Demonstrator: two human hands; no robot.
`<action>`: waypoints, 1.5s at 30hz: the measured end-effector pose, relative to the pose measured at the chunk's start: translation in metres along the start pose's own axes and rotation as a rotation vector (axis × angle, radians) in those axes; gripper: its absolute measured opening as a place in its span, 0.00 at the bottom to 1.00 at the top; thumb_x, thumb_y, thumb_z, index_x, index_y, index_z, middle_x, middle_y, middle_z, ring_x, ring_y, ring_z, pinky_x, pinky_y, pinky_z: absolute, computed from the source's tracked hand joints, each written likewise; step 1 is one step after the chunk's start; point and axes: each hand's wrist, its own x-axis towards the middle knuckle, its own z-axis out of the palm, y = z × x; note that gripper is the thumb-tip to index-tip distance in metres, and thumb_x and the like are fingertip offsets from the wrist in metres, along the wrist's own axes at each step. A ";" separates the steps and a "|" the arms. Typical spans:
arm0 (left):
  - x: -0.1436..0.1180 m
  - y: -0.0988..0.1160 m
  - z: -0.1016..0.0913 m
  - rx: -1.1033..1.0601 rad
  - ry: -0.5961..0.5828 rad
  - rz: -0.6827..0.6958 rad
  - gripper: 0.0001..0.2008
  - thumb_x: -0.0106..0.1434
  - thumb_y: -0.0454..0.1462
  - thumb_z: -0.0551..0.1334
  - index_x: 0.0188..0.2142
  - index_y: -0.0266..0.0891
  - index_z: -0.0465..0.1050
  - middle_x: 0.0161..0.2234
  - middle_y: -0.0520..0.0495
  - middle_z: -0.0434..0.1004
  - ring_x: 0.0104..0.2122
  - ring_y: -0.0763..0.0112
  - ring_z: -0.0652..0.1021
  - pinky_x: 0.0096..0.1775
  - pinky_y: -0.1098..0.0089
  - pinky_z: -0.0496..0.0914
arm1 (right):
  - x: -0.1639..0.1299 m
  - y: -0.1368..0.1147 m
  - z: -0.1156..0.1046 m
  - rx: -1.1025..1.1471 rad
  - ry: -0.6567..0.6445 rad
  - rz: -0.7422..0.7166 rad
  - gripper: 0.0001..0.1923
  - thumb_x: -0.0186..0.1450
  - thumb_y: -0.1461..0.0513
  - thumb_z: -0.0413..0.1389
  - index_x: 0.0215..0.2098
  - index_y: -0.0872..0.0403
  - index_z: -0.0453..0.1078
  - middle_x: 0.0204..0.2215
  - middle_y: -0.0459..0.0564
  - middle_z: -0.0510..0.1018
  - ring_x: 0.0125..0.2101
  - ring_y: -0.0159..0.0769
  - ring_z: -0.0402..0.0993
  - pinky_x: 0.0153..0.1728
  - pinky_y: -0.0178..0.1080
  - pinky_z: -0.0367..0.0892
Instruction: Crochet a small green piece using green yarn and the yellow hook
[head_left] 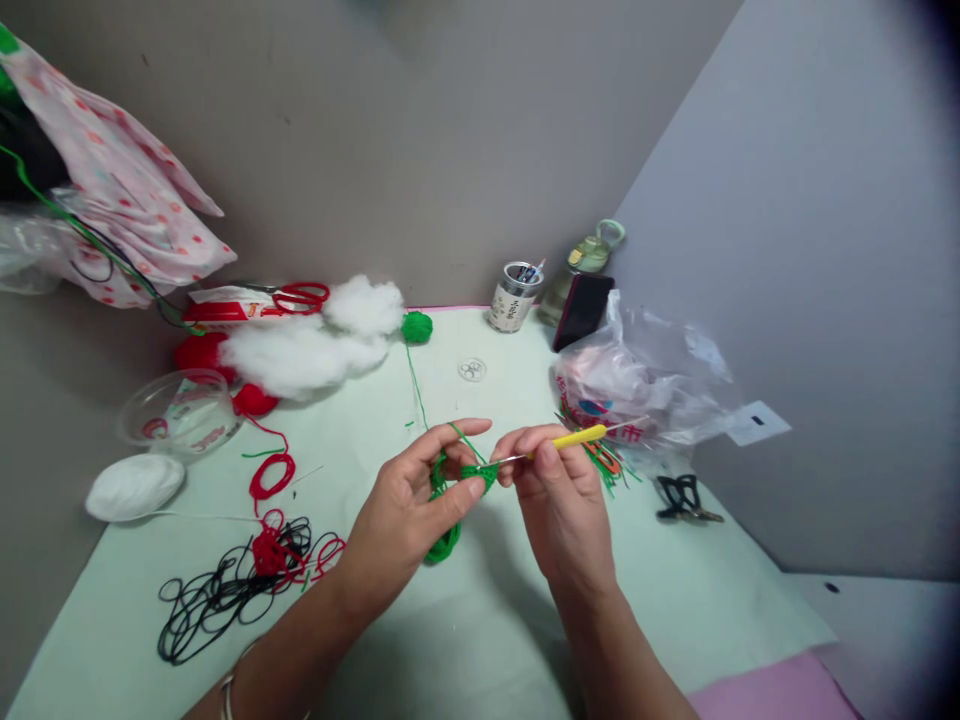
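Note:
My left hand (420, 505) pinches a small piece of green crochet work (480, 474) between thumb and fingers, and green yarn runs over its raised index finger. Loops of green yarn (444, 545) hang below that hand. In my right hand (562, 490) is a crochet hook (577, 438) with a yellow handle, its metal tip at the green piece. From the left hand a strand leads back to a green yarn ball (417, 327) at the far side of the table.
Left lie white stuffing (300, 355), red scissors (301, 298), a clear plastic tub (180, 412), a white yarn ball (135, 487) and tangled black yarn (217, 600). Right are a pen tin (511, 305), phone (583, 312), bottle (589, 255), plastic bag (645, 375) and black clip (682, 497).

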 end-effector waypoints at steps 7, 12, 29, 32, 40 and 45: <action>-0.001 0.000 -0.001 0.083 0.056 0.022 0.19 0.65 0.37 0.70 0.55 0.51 0.82 0.38 0.50 0.75 0.38 0.66 0.74 0.42 0.66 0.68 | -0.008 -0.005 -0.004 -0.258 -0.035 -0.168 0.11 0.77 0.60 0.53 0.41 0.49 0.77 0.35 0.49 0.83 0.33 0.35 0.77 0.35 0.39 0.74; 0.000 0.000 0.002 0.251 0.180 0.126 0.16 0.61 0.34 0.70 0.48 0.49 0.85 0.37 0.49 0.77 0.41 0.61 0.75 0.48 0.61 0.67 | -0.014 -0.009 -0.008 -0.474 -0.111 -0.320 0.12 0.77 0.65 0.50 0.46 0.49 0.76 0.38 0.51 0.83 0.37 0.39 0.79 0.37 0.42 0.75; 0.002 0.002 0.001 0.240 0.165 0.121 0.17 0.61 0.34 0.71 0.49 0.51 0.85 0.35 0.51 0.76 0.39 0.62 0.73 0.49 0.61 0.66 | -0.014 -0.006 -0.004 -0.530 -0.125 -0.410 0.12 0.76 0.67 0.51 0.48 0.49 0.76 0.39 0.51 0.83 0.39 0.39 0.80 0.38 0.43 0.76; 0.001 0.002 0.004 0.257 0.200 0.149 0.16 0.60 0.33 0.71 0.47 0.50 0.85 0.34 0.51 0.77 0.38 0.63 0.73 0.49 0.61 0.66 | -0.014 -0.006 -0.006 -0.649 -0.178 -0.507 0.13 0.75 0.68 0.51 0.51 0.49 0.75 0.39 0.52 0.84 0.41 0.42 0.82 0.39 0.46 0.77; -0.002 0.000 0.009 -0.207 0.031 -0.086 0.25 0.62 0.41 0.74 0.59 0.48 0.79 0.33 0.54 0.74 0.27 0.77 0.66 0.33 0.73 0.63 | -0.020 -0.004 -0.005 -1.060 -0.152 -0.752 0.18 0.71 0.68 0.59 0.55 0.43 0.78 0.44 0.53 0.84 0.43 0.42 0.82 0.38 0.44 0.80; 0.003 0.009 0.003 -0.394 -0.030 -0.181 0.21 0.60 0.40 0.75 0.53 0.44 0.83 0.31 0.55 0.69 0.22 0.83 0.58 0.29 0.76 0.62 | -0.013 -0.009 -0.002 -0.439 -0.018 -0.393 0.13 0.75 0.66 0.54 0.46 0.47 0.80 0.33 0.48 0.81 0.32 0.36 0.78 0.31 0.40 0.76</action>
